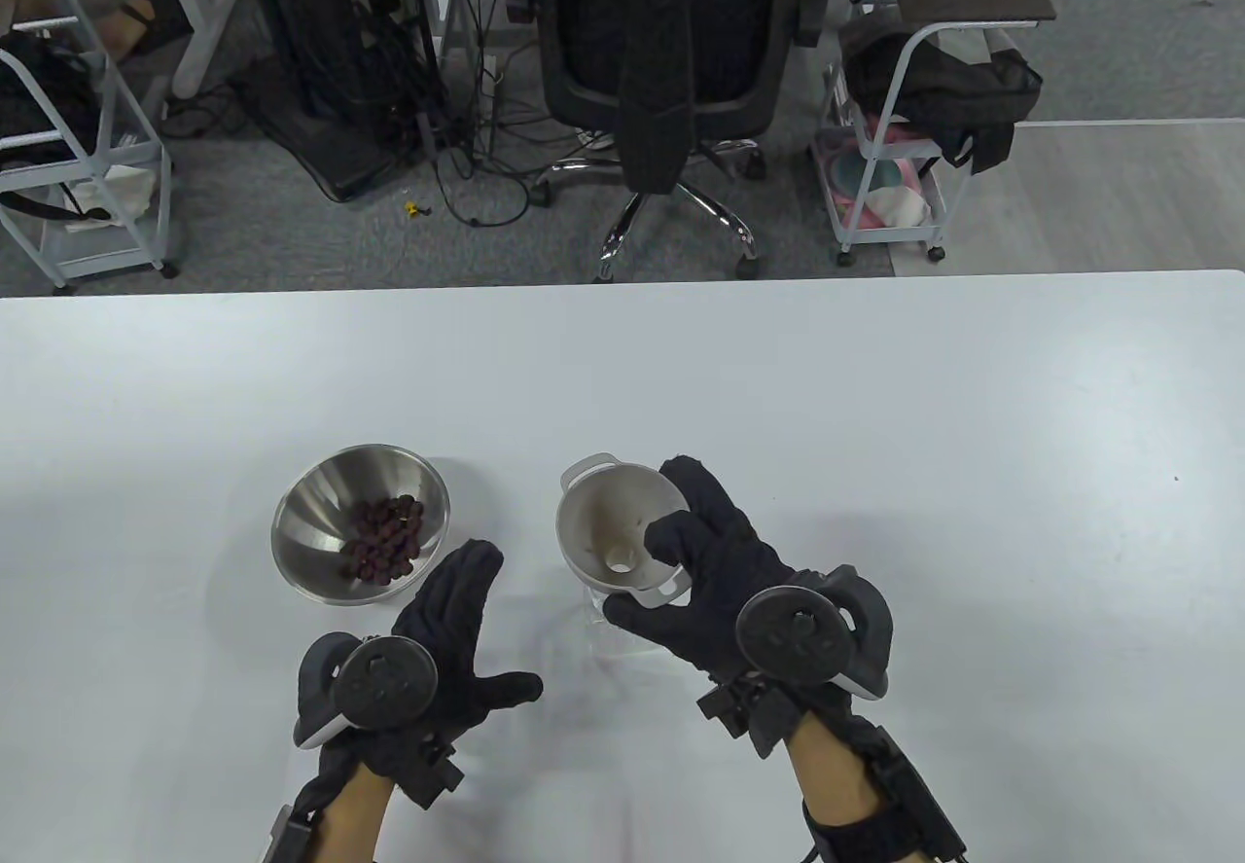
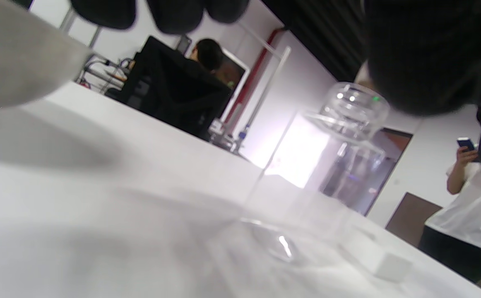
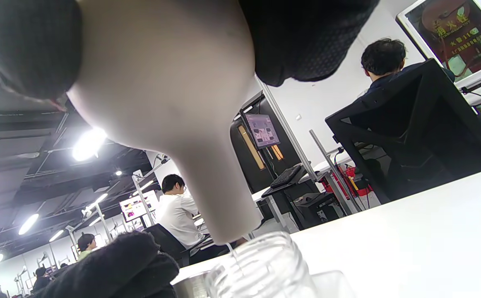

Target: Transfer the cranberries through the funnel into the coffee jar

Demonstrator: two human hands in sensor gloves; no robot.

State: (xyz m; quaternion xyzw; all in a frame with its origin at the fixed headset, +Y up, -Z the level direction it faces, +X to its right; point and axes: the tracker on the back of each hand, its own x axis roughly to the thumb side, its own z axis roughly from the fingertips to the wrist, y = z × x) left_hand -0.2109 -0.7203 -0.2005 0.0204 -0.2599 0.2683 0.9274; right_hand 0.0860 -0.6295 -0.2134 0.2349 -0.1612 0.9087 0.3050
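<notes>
A steel bowl [image 1: 331, 518] holding dark red cranberries [image 1: 387, 537] sits on the white table. My right hand [image 1: 715, 571] grips a white funnel [image 1: 613, 527] by its rim and holds it over a clear glass jar [image 1: 608, 625]. In the right wrist view the funnel's spout [image 3: 224, 207] hangs just above the jar's threaded mouth [image 3: 257, 260], a little to its left. The jar also stands empty in the left wrist view [image 2: 331, 165]. My left hand [image 1: 457, 629] is open and empty, just left of the jar and right of the bowl.
The table's far edge [image 1: 622, 281] runs across the middle of the table view. Beyond it stand an office chair [image 1: 671, 75], wire carts [image 1: 885, 172] and cables on the floor. People stand and sit in the background of the wrist views.
</notes>
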